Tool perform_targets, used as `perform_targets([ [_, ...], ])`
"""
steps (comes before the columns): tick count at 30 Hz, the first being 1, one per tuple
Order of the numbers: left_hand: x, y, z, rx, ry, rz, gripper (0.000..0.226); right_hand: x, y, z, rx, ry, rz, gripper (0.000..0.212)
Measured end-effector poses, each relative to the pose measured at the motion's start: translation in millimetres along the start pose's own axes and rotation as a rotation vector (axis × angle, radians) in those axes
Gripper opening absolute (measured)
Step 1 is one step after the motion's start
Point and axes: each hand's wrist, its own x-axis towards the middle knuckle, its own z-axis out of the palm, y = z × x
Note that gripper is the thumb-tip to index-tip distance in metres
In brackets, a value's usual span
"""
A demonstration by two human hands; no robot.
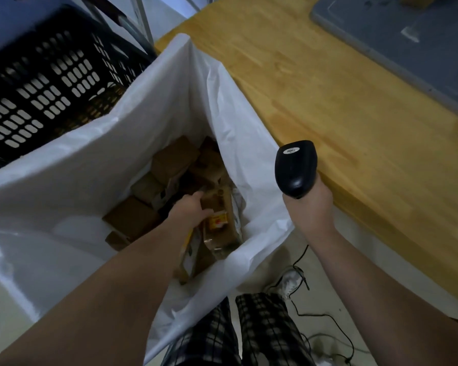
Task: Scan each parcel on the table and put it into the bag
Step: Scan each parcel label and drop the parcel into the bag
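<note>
2 hands: left [191, 210] holds parcel [220, 223]; right [309, 207], scanner [295, 167].

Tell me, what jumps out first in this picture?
A big white bag fills the middle, with brown parcels piled inside, and the left hand reaches down onto one parcel. To the right, the right hand grips a black scanner beside the wooden table.

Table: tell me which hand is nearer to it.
Right. The right hand, gripping the scanner, is just beside the table edge; the left hand is down inside the white bag, holding a parcel.
</note>
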Motion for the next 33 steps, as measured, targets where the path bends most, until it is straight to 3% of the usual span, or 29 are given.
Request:
perform_targets([
  [8,-18,11,-25,-0.025,0.191,0.113,0.059,14,3,-2,-0.017,-0.128,0.155,0.024],
  [11,-35,29,-37,-0.010,0.269,0.180,0.055,18,4,-4,-0.063,-0.168,0.212,0.035],
  [15,-54,72,-50,0.019,0.325,0.311,0.049,26,5,-17,-0.057,-0.180,0.247,0.033],
  [25,-57,245,-43,0.213,0.320,0.599,0.049,74,48,-141,-0.053,-0.029,0.343,0.038],
  [33,-43,407,-7,0.478,0.309,0.754,0.047,126,101,-286,0.073,0.199,0.397,0.020],
])
